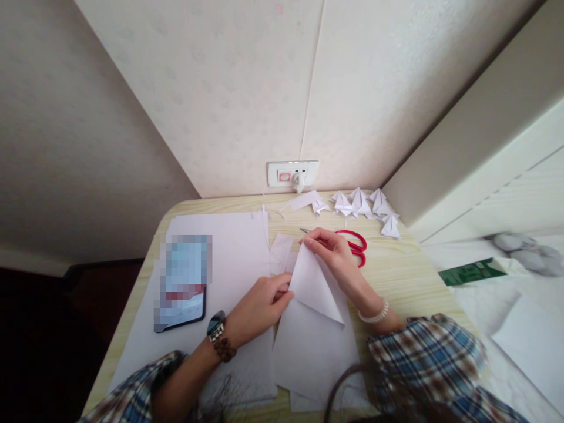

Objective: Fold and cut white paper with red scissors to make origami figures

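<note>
A white sheet of paper (315, 288) has one corner folded over into a triangular flap, its tip raised toward the wall. My right hand (332, 249) pinches that tip between thumb and fingers. At the sheet's left edge, my left hand (268, 296) grips the paper with thumb and fingers. Red-handled scissors (359, 249) lie just beyond my right hand, their blades partly behind it. Loose paper strips (282, 247) rest above my left hand. Under my left forearm spreads a stack of white paper (238, 247).
A phone (189, 305), its screen blurred, lies on the stack at left. Several folded paper shapes (360, 202) line the table's (396, 264) back right edge. A wall socket (291, 174) holds a plug. A green box (473, 271) sits right of the table.
</note>
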A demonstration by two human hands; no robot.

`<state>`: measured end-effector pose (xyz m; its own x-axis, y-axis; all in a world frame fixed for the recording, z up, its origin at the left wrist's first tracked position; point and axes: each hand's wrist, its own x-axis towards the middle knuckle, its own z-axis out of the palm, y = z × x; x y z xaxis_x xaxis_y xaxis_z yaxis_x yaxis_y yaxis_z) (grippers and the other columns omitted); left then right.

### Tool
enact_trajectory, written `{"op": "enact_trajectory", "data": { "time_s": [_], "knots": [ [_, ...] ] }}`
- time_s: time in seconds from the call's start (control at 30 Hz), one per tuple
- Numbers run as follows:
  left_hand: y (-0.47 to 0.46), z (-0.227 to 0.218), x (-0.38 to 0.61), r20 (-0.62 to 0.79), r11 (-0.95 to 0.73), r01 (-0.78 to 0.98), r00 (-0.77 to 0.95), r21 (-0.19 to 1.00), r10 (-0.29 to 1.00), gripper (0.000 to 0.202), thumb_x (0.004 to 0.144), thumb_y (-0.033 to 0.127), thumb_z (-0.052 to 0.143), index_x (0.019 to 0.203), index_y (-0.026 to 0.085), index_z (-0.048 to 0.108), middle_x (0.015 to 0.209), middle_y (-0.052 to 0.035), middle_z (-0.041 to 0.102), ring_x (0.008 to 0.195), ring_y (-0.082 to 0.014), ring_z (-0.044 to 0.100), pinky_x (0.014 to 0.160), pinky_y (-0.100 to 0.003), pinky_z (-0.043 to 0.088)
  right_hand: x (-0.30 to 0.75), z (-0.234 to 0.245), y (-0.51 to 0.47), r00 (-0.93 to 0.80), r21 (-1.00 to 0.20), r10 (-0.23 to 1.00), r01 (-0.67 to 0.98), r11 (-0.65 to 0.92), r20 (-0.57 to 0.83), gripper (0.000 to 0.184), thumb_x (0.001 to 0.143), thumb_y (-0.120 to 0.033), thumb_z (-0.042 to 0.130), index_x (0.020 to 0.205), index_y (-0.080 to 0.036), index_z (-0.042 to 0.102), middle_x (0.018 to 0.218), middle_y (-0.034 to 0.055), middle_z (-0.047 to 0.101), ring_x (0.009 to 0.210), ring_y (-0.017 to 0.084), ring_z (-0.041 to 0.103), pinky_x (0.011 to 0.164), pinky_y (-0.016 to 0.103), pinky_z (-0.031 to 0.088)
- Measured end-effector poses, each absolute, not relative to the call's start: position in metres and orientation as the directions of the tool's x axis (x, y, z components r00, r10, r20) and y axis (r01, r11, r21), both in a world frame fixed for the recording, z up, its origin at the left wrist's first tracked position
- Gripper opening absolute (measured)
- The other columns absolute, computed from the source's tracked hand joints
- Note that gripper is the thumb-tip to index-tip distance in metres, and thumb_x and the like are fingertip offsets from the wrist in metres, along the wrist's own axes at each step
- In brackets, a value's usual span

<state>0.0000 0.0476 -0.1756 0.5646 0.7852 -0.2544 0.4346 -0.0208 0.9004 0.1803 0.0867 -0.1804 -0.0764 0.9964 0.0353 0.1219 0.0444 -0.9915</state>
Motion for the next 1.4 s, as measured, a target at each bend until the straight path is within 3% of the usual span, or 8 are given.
{"op": "enact_trajectory", "data": {
  "time_s": [0.37, 0.57, 0.8, 1.07, 1.23, 1.4],
  "knots": [
    [0.0466, -0.1729, 0.0005, -0.241, -0.021, 0.425, 0.553, 0.905, 0.797, 0.018, 0.084, 0.021, 0.046, 0.081, 0.017, 0.063, 0.067, -0.0008, 0.066, 0.064, -0.0179, 0.061, 0.055, -0.023, 0.039, 0.1811, -0.1749, 0.0814, -0.007, -0.978, 0.996, 0.192, 0.084, 0.084, 0.017, 0.081, -0.031, 0.062, 0.068, -0.02, 0.057, 0.069, 0.0001, 0.056, 0.067, 0.016, 0.05, 0.057, 0.026, 0.036],
    [0.0495, -0.1749, -0.0032, -0.215, 0.026, 0.382, 0.462, 0.924, 0.861, 0.022, 0.085, 0.02, 0.045, 0.093, 0.015, 0.065, 0.086, -0.0065, 0.072, 0.079, -0.0213, 0.068, 0.068, -0.026, 0.047, 0.1809, -0.1758, 0.0844, -0.124, -0.974, 0.992, 0.219, 0.065, 0.038, 0.016, 0.083, -0.032, 0.058, 0.075, -0.019, 0.062, 0.073, 0.0008, 0.06, 0.069, 0.016, 0.053, 0.06, 0.026, 0.038],
    [0.0505, -0.1785, -0.0053, -0.204, 0.078, 0.304, 0.407, 0.949, 0.89, 0.028, 0.085, 0.023, 0.049, 0.106, 0.013, 0.063, 0.096, -0.0095, 0.074, 0.087, -0.0235, 0.07, 0.076, -0.03, 0.052, 0.1781, -0.1746, 0.0832, -0.178, -0.971, 0.984, 0.232, 0.058, 0.016, 0.022, 0.083, -0.036, 0.058, 0.068, -0.019, 0.059, 0.063, -0.0017, 0.055, 0.061, 0.014, 0.049, 0.054, 0.024, 0.036],
    [0.0475, -0.175, -0.0038, -0.191, 0.079, 0.29, 0.384, 0.954, 0.903, 0.031, 0.084, 0.021, 0.051, 0.111, 0.015, 0.064, 0.095, -0.0082, 0.075, 0.089, -0.024, 0.071, 0.076, -0.03, 0.053, 0.1789, -0.1762, 0.0832, -0.102, -0.957, 0.993, 0.273, 0.093, 0.067, 0.023, 0.081, -0.03, 0.061, 0.061, -0.019, 0.053, 0.061, -0.0015, 0.053, 0.061, 0.014, 0.047, 0.054, 0.025, 0.034],
    [0.0484, -0.1752, -0.0054, -0.176, 0.073, 0.285, 0.355, 0.956, 0.918, 0.03, 0.085, 0.022, 0.05, 0.111, 0.015, 0.064, 0.094, -0.0077, 0.075, 0.086, -0.0238, 0.07, 0.072, -0.029, 0.052, 0.1793, -0.1764, 0.0846, -0.168, -0.966, 0.985, 0.247, 0.077, 0.035, 0.019, 0.08, -0.032, 0.061, 0.067, -0.019, 0.059, 0.063, -0.0008, 0.056, 0.059, 0.013, 0.048, 0.051, 0.024, 0.035],
    [0.0495, -0.1745, -0.0058, -0.16, 0.063, 0.27, 0.354, 0.961, 0.921, 0.027, 0.086, 0.023, 0.05, 0.108, 0.015, 0.064, 0.093, -0.0063, 0.075, 0.083, -0.022, 0.07, 0.07, -0.027, 0.051, 0.1778, -0.1766, 0.0812, -0.159, -0.972, 0.987, 0.226, 0.072, 0.036, 0.023, 0.079, -0.034, 0.063, 0.065, -0.02, 0.052, 0.059, -0.0029, 0.051, 0.055, 0.012, 0.044, 0.048, 0.023, 0.033]
  ]
}}
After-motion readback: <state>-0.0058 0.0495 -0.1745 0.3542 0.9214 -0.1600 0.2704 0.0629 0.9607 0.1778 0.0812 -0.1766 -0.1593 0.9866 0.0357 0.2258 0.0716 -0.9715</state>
